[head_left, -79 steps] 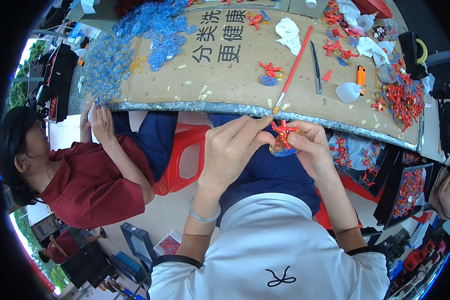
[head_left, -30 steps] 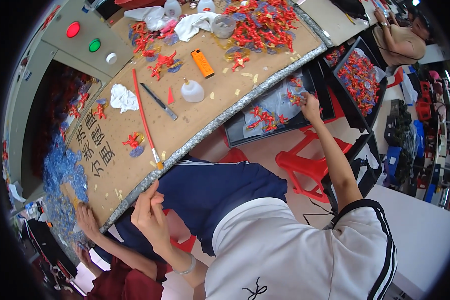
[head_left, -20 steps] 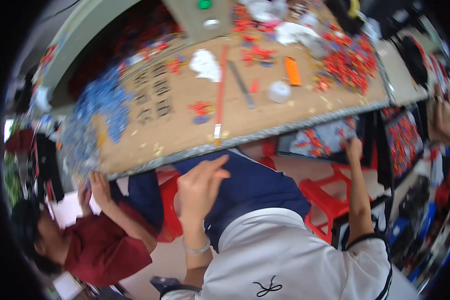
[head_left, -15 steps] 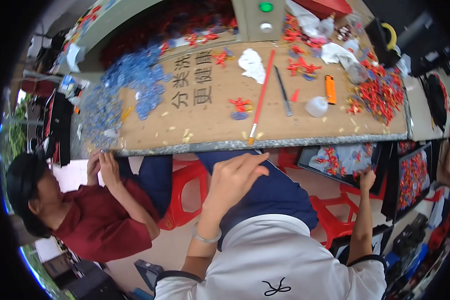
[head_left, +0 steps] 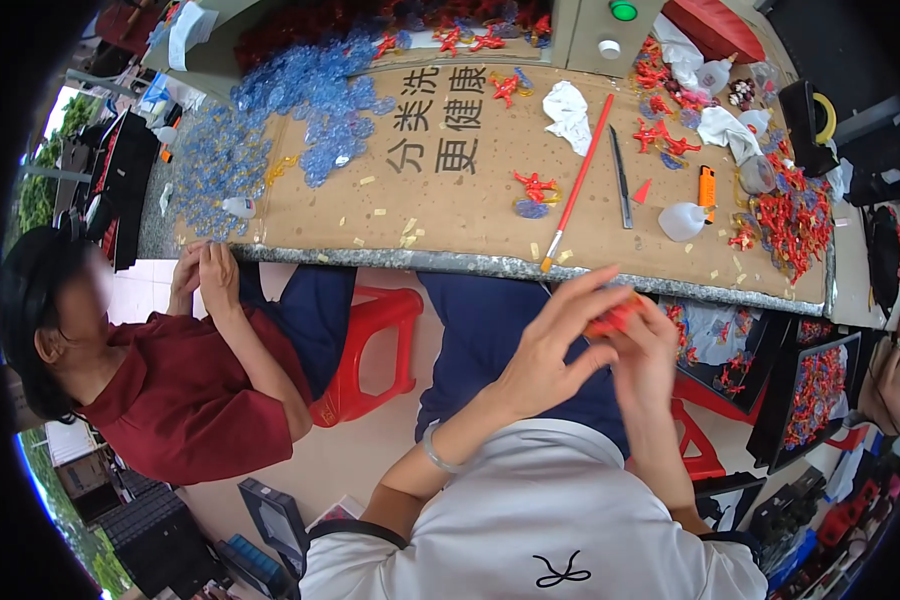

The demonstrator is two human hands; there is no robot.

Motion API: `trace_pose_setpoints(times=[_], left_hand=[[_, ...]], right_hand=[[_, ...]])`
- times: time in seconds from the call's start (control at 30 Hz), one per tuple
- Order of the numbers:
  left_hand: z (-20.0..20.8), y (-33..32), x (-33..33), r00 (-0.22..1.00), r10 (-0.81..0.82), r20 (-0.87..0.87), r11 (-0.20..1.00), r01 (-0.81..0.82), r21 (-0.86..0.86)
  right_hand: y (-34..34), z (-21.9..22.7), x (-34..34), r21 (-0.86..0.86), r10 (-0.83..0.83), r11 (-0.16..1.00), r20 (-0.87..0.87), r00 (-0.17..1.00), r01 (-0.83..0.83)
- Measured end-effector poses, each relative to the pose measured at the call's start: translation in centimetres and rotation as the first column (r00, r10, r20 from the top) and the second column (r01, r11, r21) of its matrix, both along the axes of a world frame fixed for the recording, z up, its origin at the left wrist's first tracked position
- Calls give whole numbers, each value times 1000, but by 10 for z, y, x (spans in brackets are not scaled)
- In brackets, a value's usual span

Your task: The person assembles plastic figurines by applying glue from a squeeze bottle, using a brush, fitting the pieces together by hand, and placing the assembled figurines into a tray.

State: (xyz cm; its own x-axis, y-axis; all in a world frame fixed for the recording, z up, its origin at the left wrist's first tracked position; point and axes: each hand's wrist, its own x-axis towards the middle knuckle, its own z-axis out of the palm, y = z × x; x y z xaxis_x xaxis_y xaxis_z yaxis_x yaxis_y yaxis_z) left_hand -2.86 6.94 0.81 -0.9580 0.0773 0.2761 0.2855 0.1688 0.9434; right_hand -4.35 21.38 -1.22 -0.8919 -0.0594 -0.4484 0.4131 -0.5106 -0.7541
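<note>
A small red plastic piece (head_left: 613, 318), partly hidden by fingers and blurred, is up in front of my lap near the table's front edge. My right hand (head_left: 648, 352) is closed around it. My left hand (head_left: 555, 345) is beside it, fingers stretched out over its near side and thumb apart; whether they touch it is hard to tell. On the table beyond lie a red-handled brush (head_left: 582, 178), a dark slim blade-like tool (head_left: 621, 175), a white squeeze bottle (head_left: 682, 221) and a red figure with a blue clear base (head_left: 535, 190).
Blue clear pieces (head_left: 335, 110) heap at the left; red figures (head_left: 790, 225) pile up at the right. By my right arm, a black tray (head_left: 760, 385) holds more figures. At left, another person (head_left: 200, 390) sits with hands together near the table edge. A red stool (head_left: 375, 345) stands between us.
My right hand has come from the tray at the right to my left hand, bringing the red piece. My left hand has shifted right, its fingers now spread. The view has shifted.
</note>
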Motion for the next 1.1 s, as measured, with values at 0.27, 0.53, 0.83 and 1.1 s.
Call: trace_pose_setpoints(times=[0.27, 0.53, 0.83, 1.1], left_hand=[[-15, -58, -2, 906, 297, 303, 761, -416, 498], [-32, -76, 4, 898, 184, 400, 677, -411, 611], [-36, -84, 4, 865, 215, 454, 686, -465, 560], [-40, -91, 8, 857, 244, 453, 676, -485, 555]], right_hand=[[-82, -1, -32, 3, 463, 885, -92, 882, -465], [-66, -15, -103, 771, 456, 636, -351, 818, -24], [-82, -24, -118, 909, 730, 321, -416, 542, 266], [-85, -24, -109, 758, 570, 544, -649, 505, 361]])
